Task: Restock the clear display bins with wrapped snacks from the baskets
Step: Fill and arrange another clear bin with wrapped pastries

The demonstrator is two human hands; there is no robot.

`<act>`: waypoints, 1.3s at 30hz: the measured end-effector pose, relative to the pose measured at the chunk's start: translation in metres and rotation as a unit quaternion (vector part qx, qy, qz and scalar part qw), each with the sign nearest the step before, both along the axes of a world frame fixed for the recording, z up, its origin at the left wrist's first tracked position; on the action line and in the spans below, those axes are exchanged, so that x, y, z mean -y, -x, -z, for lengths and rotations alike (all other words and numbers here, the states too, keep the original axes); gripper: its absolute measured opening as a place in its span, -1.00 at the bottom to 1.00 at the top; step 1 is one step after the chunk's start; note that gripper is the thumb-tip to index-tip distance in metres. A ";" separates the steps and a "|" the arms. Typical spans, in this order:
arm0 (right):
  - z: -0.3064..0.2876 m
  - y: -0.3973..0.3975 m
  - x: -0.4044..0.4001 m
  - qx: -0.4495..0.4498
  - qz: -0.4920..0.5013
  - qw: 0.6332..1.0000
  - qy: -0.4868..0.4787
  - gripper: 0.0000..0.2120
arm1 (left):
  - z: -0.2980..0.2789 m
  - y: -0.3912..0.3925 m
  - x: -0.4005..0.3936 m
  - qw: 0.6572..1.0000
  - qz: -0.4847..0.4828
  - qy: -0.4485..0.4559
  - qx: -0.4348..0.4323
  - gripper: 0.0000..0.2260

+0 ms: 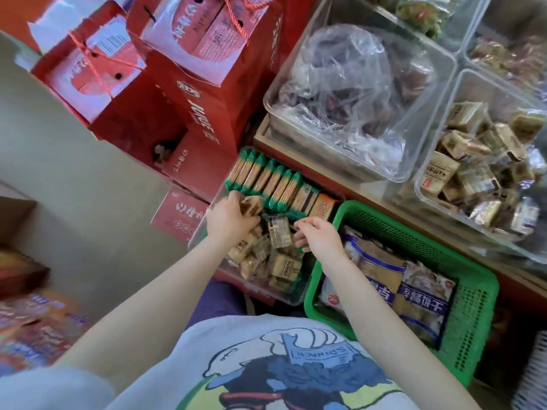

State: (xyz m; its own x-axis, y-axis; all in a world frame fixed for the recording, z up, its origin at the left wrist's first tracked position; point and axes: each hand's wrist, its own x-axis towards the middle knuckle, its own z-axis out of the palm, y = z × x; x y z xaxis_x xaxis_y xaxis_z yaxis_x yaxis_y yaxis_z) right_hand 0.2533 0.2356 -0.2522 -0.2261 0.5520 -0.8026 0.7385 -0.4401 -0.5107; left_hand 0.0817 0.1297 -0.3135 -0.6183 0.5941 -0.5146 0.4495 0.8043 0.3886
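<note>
At two o'clock, the clear display bins [420,173] sit on a wooden shelf, the nearer right one part-filled with beige wrapped snacks [473,161], the left one holding a crumpled plastic bag [349,84]. At eleven o'clock stand stacked red gift boxes [177,69]. At four o'clock a green basket [479,288] holds large blue-labelled biscuit bags [414,297]. At the centre, a clear low tub [296,295] holds a row of green-edged packets [266,179] at its far end and a loose heap of small wrapped cakes [275,255] nearer the person.

The step in hand looks like picking stock from the tub. The left hand [231,217], at about eleven o'clock within the tub, grips a small brown wrapped snack [250,204]. The right hand [319,235], just to its right and apart from it, hovers over the heap with fingers loosely curled; it seems to hold nothing, though motion blur makes that uncertain.

Next, I judge, the right hand should gather a cake or two, then both lift and carry up to two o'clock, dropping the load into the matching beige-snack bin without snagging its rim.
</note>
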 end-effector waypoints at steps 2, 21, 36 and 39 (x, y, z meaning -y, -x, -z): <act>-0.003 0.005 0.001 -0.031 0.022 0.999 0.019 -0.83 | -0.025 -0.008 0.002 0.996 -0.005 -0.058 0.065 -0.48; -0.099 -0.137 -0.124 0.172 0.060 0.808 -0.561 -0.59 | -0.119 -0.089 -0.149 0.926 0.278 -0.253 -0.025 -0.57; -0.082 -0.121 -0.101 0.135 -0.022 0.831 -0.540 -0.78 | -0.111 -0.084 -0.142 0.923 0.254 -0.289 -0.029 -0.74; -0.071 -0.094 -0.077 -0.004 -0.039 0.895 -0.444 -0.82 | -0.108 -0.074 -0.121 0.942 0.108 -0.317 -0.038 -0.91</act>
State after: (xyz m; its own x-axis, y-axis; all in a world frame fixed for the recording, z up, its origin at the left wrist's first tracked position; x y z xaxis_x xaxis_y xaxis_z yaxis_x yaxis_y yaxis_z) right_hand 0.3475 0.3123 -0.1817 -0.2955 0.9538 -0.0540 0.7446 0.1945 -0.6385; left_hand 0.1560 0.2512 -0.2053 -0.4692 0.8827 0.0270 0.6222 0.3087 0.7195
